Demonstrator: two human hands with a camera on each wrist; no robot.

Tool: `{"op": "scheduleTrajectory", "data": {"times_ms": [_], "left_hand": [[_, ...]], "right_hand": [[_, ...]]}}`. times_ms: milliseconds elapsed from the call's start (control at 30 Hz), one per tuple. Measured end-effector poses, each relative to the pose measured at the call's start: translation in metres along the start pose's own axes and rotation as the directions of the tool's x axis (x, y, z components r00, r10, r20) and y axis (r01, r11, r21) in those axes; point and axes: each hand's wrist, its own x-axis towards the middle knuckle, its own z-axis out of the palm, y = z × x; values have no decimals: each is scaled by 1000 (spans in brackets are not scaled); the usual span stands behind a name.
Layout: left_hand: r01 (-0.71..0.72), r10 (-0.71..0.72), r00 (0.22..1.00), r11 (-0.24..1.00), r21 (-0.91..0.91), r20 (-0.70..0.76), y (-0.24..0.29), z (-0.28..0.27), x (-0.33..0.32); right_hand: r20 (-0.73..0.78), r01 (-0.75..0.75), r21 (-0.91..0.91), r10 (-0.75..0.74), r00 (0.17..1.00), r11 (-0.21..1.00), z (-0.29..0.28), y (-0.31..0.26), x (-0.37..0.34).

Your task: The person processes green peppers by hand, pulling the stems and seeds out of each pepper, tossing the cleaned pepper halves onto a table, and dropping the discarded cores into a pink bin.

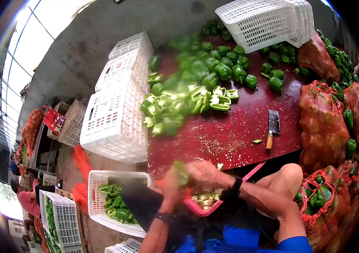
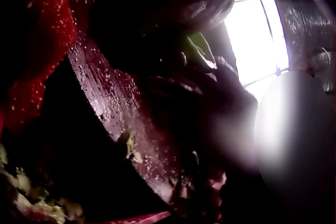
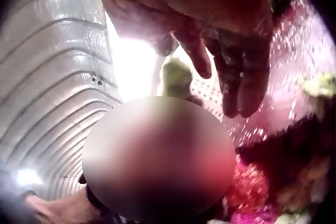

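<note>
In the head view my left hand [image 1: 171,187] grips a piece of green bell pepper [image 1: 181,172] over the table's near edge. Close beside it, my right hand [image 1: 207,175] is blurred, its fingers toward the pepper. The right wrist view shows the right fingers [image 3: 247,82] loosely extended, with the pale green pepper piece just past them. The left wrist view is dark; a sliver of the pepper shows between the hands. Below the hands, a pink-rimmed container [image 1: 204,211] holds pale pepper cores and scraps [image 1: 207,198].
On the red table [image 1: 234,135] lie whole green peppers [image 1: 223,71], cut halves [image 1: 219,101] and a cleaver [image 1: 274,122]. White crates [image 1: 112,114] stack at the left; a lower crate [image 1: 97,213] holds cut peppers. Red mesh sacks [image 1: 322,126] stand at the right. Another person [image 1: 28,200] is far left.
</note>
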Motion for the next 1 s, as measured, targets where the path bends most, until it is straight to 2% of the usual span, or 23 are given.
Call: {"op": "scheduleTrajectory", "data": {"times_ms": [33,100,133,167,200,233,300,333,367,400,433,467,500,567,600,700,733,767,800,833,900,967,1000], "left_hand": [[85,-86,996,995,-45,-24,15,13,-6],[-101,98,995,942,321,25,-14,-2,0],[-258,248,966,943,210,77,3,10,-9],[-231,215,972,948,218,95,3,11,-11],[-205,183,977,952,226,114,3,13,-12],[-248,230,964,958,143,132,19,23,-12],[-28,-12,980,980,198,198,-20,22,2],[167,-168,955,986,25,244,-50,25,13],[-72,-65,944,916,396,322,-49,31,14],[-318,39,918,668,673,395,-49,38,15],[-416,230,897,730,543,377,-46,39,13],[-532,413,843,739,413,346,-39,41,10],[-708,600,693,458,538,400,-17,42,9],[-678,523,717,368,637,461,-2,45,3],[-634,518,747,362,684,418,4,47,2],[-602,378,795,408,686,474,-28,50,12],[-605,307,796,437,666,521,-40,51,15],[-604,252,792,457,653,556,-17,48,11],[-553,300,809,679,483,505,-20,45,14],[-467,322,834,844,263,447,-26,44,12],[-381,309,915,871,308,260,0,42,6],[-291,222,946,901,321,236,18,40,0],[-367,256,915,849,380,312,18,39,-2]], "right_hand": [[-66,-18,73,23,998,997,16,-3,-2],[-152,-18,197,49,987,980,30,-1,-3],[-175,10,277,41,984,961,23,-5,-2],[-56,-162,526,224,973,835,7,-19,0],[65,-320,716,397,915,621,-9,-34,3],[179,-421,734,445,877,533,-29,-44,6],[91,-344,726,413,906,595,-29,-24,6],[16,-267,740,381,924,617,-27,-17,6],[-48,-238,645,349,936,726,-27,-13,7],[-103,-210,536,311,945,818,-29,-9,8],[-151,-183,415,266,952,891,-32,-4,8],[-307,-44,88,69,949,995,-38,1,8],[-363,-144,-58,114,925,988,-43,9,7],[-491,-337,-321,149,858,885,-48,32,7],[-580,-312,-378,39,814,872,-48,59,4],[-539,-404,-586,36,842,702,-53,98,-14],[-414,-434,-670,181,892,603,-46,113,-27],[-304,-421,-628,292,907,655,-49,113,-34],[-376,-474,-565,300,877,676,-48,118,-31],[-440,-522,-494,318,840,695,-47,109,-26],[-475,-498,-348,309,824,794,-55,99,-11],[-492,-476,-183,340,802,860,-54,101,-9],[-492,-467,-96,366,790,879,-49,108,-8]]}}
